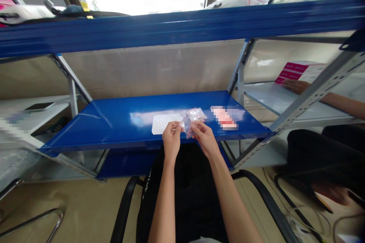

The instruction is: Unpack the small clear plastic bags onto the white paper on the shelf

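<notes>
Both forearms rise from the bottom centre; left hand (171,133) and right hand (203,135) pinch a clear plastic bag (191,119) between them, above the blue shelf (114,121).

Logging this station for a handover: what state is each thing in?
small clear bag: pinched between both hands
left hand: shut on the bag's edge
right hand: shut on the bag
white packet: flat on the blue shelf
phone: lying flat, screen dark
pink-and-white box: lying flat, co-worker's hand beside it
</notes>
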`<state>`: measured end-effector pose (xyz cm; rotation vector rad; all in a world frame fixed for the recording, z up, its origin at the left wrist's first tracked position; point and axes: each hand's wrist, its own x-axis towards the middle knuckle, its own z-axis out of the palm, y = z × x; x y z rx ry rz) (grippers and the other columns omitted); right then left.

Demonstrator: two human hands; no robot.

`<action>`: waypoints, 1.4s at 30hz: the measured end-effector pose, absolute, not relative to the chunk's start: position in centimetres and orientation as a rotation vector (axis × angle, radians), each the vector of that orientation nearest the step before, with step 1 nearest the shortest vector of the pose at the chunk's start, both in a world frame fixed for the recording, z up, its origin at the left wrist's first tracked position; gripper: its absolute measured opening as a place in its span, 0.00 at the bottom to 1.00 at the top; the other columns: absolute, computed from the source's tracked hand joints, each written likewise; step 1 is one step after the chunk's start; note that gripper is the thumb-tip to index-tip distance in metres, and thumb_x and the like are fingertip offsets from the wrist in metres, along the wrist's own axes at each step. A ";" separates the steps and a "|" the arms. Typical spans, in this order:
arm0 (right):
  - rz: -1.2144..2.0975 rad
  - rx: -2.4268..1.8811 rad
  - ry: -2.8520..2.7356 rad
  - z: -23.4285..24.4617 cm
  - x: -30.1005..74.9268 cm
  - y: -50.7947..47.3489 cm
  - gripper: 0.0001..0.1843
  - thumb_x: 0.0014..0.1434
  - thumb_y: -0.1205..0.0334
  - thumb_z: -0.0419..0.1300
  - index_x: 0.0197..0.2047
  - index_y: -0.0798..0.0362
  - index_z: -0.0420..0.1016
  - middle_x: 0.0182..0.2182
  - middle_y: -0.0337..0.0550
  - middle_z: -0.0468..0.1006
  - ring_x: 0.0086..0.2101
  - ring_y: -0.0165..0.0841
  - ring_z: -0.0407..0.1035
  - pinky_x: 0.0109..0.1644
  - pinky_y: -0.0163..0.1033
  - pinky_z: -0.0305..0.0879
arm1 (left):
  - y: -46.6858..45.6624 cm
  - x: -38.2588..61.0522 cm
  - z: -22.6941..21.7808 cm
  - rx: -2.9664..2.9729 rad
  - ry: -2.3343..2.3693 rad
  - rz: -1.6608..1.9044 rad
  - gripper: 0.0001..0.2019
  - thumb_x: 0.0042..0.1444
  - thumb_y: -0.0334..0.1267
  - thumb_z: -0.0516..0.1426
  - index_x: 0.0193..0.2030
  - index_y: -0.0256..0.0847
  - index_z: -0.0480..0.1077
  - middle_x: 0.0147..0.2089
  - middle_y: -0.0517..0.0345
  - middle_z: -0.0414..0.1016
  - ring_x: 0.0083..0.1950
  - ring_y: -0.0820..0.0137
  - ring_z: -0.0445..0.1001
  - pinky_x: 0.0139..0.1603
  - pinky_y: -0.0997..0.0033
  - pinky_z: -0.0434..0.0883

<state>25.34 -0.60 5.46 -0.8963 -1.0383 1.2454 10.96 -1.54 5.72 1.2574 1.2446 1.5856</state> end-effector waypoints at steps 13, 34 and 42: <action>1.080 -1.005 -1.307 5.2 25.9 -0.8 0.19 0.55 0.48 0.70 0.42 0.52 0.78 0.25 0.37 0.77 0.26 0.34 0.72 0.31 0.38 0.69 | -4.1 10.0 7.9 1.744 1.470 1.350 0.14 0.72 0.43 0.53 0.59 0.44 0.73 0.52 0.46 0.84 0.54 0.58 0.82 0.53 0.60 0.76; 1.069 -1.042 -1.609 10.9 24.8 1.3 0.16 0.58 0.46 0.67 0.37 0.51 0.80 0.30 0.45 0.84 0.33 0.42 0.81 0.35 0.42 0.79 | -2.2 9.3 10.5 1.456 1.345 1.324 0.08 0.63 0.43 0.61 0.40 0.40 0.74 0.39 0.56 0.84 0.25 0.71 0.81 0.29 0.75 0.71; 0.984 -1.045 -1.755 10.0 24.9 2.0 0.16 0.61 0.48 0.66 0.37 0.52 0.87 0.33 0.46 0.86 0.34 0.43 0.81 0.41 0.43 0.78 | -1.0 7.8 12.3 1.713 1.394 1.015 0.04 0.59 0.37 0.63 0.33 0.40 0.77 0.32 0.60 0.82 0.20 0.74 0.76 0.29 0.75 0.71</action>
